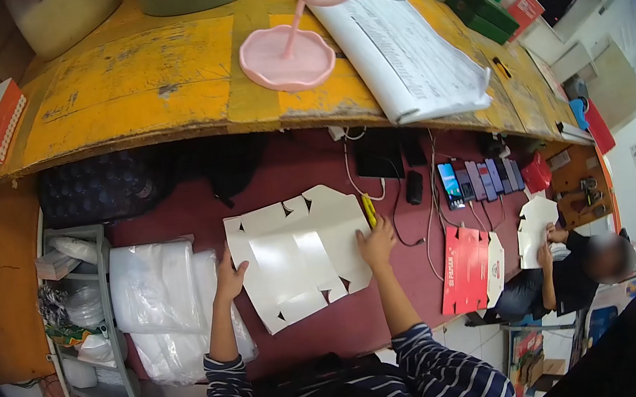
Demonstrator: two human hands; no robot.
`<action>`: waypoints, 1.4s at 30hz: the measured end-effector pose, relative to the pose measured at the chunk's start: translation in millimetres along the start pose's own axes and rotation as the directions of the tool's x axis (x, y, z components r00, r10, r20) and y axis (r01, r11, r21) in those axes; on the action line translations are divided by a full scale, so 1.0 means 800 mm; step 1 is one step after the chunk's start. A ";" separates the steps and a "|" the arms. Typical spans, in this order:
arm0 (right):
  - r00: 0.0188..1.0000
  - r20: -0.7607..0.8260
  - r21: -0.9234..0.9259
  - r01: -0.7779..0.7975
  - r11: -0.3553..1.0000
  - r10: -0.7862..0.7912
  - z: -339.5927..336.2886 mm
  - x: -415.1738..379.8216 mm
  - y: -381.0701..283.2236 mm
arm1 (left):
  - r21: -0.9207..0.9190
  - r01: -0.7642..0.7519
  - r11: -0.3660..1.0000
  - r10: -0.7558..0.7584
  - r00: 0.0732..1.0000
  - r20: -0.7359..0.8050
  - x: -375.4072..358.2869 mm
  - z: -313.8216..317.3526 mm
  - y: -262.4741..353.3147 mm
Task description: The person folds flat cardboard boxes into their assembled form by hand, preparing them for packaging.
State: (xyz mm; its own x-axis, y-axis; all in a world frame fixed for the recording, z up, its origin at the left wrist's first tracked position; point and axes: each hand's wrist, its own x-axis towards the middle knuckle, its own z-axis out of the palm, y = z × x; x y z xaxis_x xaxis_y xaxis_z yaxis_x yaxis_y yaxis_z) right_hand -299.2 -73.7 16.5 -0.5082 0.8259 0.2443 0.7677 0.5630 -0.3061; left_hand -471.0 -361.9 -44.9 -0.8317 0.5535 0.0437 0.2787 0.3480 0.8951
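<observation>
A flat, unfolded cardboard box blank [294,258], glossy white side up with slots cut along its edges, lies in front of me on the dark red tabletop. My left hand [231,276] grips its left edge, thumb over the top. At the opposite edge, my right hand [377,245] holds the blank with the thumb on its surface. A yellow cutter [369,210] shows right at the fingertips of my right hand.
Clear plastic bags [156,290] are stacked at left beside a grey drawer rack [114,319]. Several phones [482,178] with cables and a red printed box blank [465,268] lie at right. Another person [572,266] holds a white blank. A pink mirror stand [287,58] tops the yellow shelf [137,82].
</observation>
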 end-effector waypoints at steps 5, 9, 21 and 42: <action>0.770 0.563 0.168 -0.463 0.870 0.301 -0.039 -0.087 0.067 | -0.197 0.133 0.971 -0.080 0.963 0.256 -0.031 -0.004 0.028; 0.883 0.291 -0.015 -0.381 0.925 0.368 -0.065 -0.095 0.059 | 0.020 0.307 0.952 -0.299 0.909 0.290 -0.064 0.013 0.092; 0.986 -0.051 0.376 0.169 0.911 -0.161 0.055 0.270 0.036 | 0.467 -0.241 0.851 0.164 0.966 0.199 -0.081 0.149 0.133; 0.968 -0.213 -0.206 0.089 0.974 -0.134 0.111 0.229 0.140 | 0.635 -0.209 0.744 0.104 0.975 0.198 -0.068 0.151 0.132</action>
State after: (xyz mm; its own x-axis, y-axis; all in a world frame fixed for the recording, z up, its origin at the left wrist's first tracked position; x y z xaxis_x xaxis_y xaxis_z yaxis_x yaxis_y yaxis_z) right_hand -341.1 143.1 -54.9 -0.5118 0.7172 0.4730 0.7832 0.6158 -0.0864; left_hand -338.5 -264.2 -6.4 -0.6864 0.7257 0.0478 0.6858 0.6240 0.3746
